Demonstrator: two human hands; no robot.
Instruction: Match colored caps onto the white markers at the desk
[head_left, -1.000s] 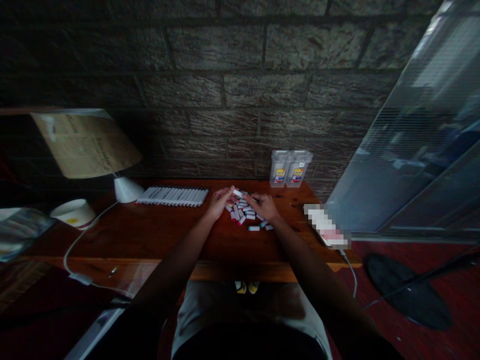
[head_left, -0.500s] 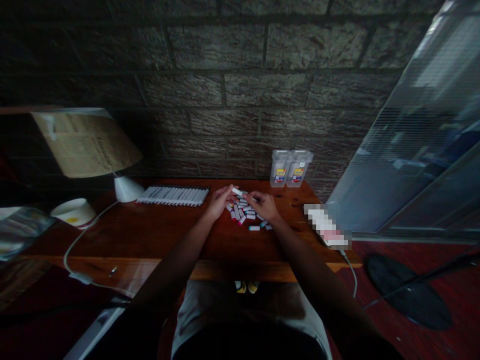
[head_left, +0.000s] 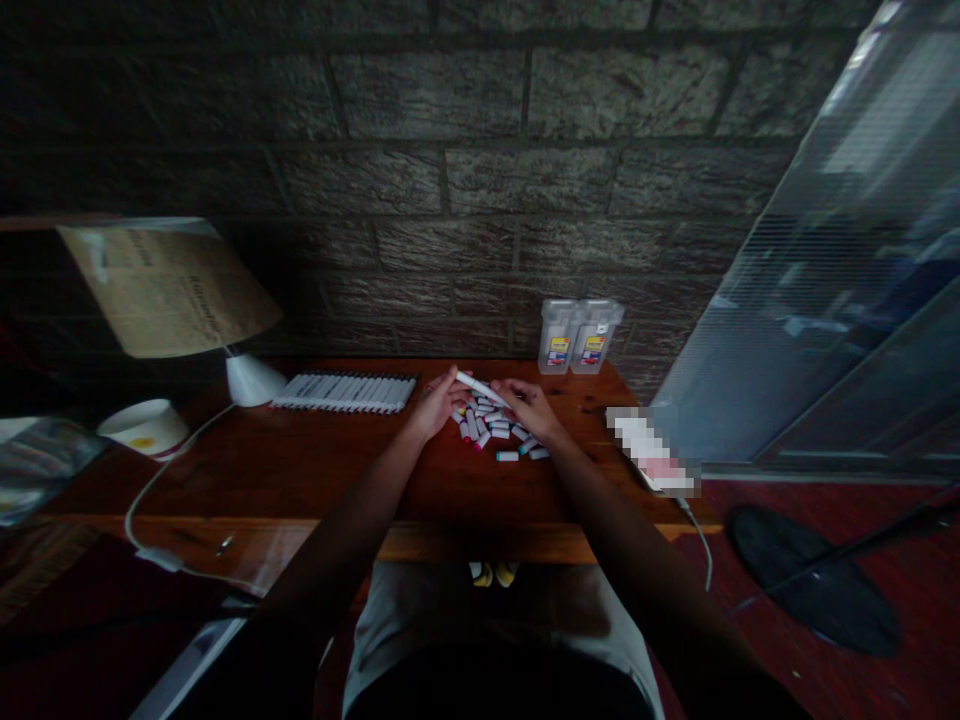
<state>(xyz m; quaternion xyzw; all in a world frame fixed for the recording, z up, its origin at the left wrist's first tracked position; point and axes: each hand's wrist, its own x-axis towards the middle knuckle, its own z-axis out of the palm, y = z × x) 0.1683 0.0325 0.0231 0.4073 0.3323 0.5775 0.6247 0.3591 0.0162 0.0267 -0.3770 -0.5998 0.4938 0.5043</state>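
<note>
A white marker (head_left: 478,385) slants between my two hands above the wooden table. Its upper left end is pinched in the fingertips of my left hand (head_left: 436,405). My right hand (head_left: 531,408) has its fingers closed around the lower right end, which they partly hide. Beneath and between the hands lies a loose pile of short white caps (head_left: 500,432) with coloured ends, pink, red and teal among them. Left of my left hand, several white markers (head_left: 345,392) lie side by side in a neat row.
Two clear plastic cases (head_left: 574,345) stand at the back right of the table (head_left: 450,490). A pixelated flat object (head_left: 652,455) with a cable lies at the right edge. On the left are a lamp (head_left: 251,380), a paper cup (head_left: 146,428) and a plastic bag (head_left: 45,465).
More of the white marker's length now shows between my hands. My right hand has turned slightly and its fingers lie along the marker's lower end. The cap pile looks much the same.
</note>
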